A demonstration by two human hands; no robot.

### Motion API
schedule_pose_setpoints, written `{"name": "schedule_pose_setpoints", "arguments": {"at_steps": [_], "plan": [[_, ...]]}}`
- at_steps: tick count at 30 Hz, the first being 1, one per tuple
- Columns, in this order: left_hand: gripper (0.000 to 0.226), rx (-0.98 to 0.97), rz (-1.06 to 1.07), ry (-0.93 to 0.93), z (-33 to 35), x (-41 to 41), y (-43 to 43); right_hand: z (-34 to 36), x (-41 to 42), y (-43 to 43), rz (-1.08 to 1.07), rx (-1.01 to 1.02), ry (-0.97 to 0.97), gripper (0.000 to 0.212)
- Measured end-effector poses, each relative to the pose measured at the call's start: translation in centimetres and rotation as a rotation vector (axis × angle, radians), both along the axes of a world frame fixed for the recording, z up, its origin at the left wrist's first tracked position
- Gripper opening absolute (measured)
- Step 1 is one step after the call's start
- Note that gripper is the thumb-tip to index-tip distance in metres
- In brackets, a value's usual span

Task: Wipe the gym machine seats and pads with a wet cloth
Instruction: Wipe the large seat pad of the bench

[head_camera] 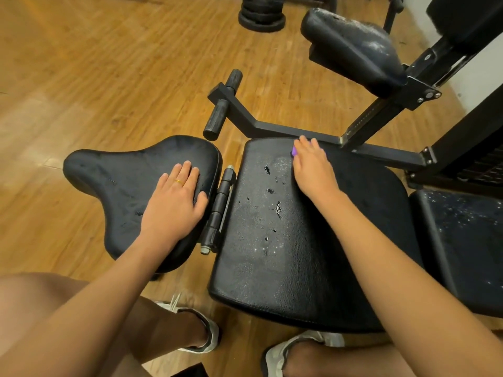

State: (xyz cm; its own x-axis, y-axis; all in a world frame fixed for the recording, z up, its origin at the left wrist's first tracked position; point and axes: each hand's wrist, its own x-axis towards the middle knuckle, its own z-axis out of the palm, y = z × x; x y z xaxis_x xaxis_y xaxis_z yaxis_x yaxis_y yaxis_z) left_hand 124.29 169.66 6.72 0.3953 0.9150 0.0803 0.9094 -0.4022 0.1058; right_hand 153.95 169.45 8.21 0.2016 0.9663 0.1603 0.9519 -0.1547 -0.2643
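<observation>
A wide black seat pad (pixel 272 254) with cracked, worn vinyl fills the middle. My right hand (pixel 313 167) lies at its far edge, pressing down on a purple cloth (pixel 294 151); only a small corner of the cloth shows past my fingers. To the left, a smaller curved black pad (pixel 122 180) is joined to the seat by a hinge (pixel 221 205). My left hand (pixel 177 197) rests flat on this pad with straight fingers, wearing a ring. A raised, dusty pad (pixel 353 47) sits at the upper right on the frame.
A black steel frame (pixel 285 129) with roller handles (pixel 223 104) runs behind the seat. Another speckled black pad (pixel 462 235) lies at right. Weight plates (pixel 261 14) stand on the wooden floor at top. My legs and white shoes (pixel 198 330) are at the bottom.
</observation>
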Motion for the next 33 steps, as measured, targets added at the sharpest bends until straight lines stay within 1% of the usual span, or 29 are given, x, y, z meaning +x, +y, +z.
{"name": "schedule_pose_setpoints", "arguments": {"at_steps": [4,6,8,12,15,18,21,25,30,33], "plan": [[0.064,0.005,0.002,-0.001,0.2,0.1,0.1,0.1,-1.7,-6.8,0.056,-0.035,0.055,0.012],[0.065,0.0,0.003,-0.004,0.0,0.1,0.2,-0.3,-2.8,-10.6,0.065,-0.08,0.06,0.022],[0.065,0.004,0.003,-0.002,-0.2,-0.1,0.4,-0.5,-3.5,-12.6,0.067,-0.111,0.066,0.034],[0.065,-0.001,0.003,-0.005,-0.5,0.0,0.3,-0.7,-2.2,-9.7,0.097,-0.135,0.043,0.031],[0.066,-0.01,0.006,-0.009,-0.7,0.0,0.2,-0.3,-0.5,-4.8,0.079,-0.111,0.06,0.034],[0.066,-0.008,0.011,-0.006,-0.5,0.0,0.2,0.3,0.6,-0.4,0.049,-0.073,0.068,0.032],[0.066,0.002,0.009,-0.009,-0.4,0.0,0.2,-0.2,0.3,0.0,0.026,-0.034,0.061,0.035],[0.067,0.014,0.004,-0.037,-0.4,0.0,0.2,-0.9,-1.9,-6.2,0.062,-0.045,0.081,0.026],[0.064,0.029,0.007,-0.047,-0.5,0.1,0.7,-1.4,-5.5,-17.6,0.103,-0.065,0.144,0.042],[0.064,0.015,0.006,-0.028,-0.8,-0.2,0.9,-1.4,-7.4,-21.5,0.11,-0.101,0.163,0.047]]}}
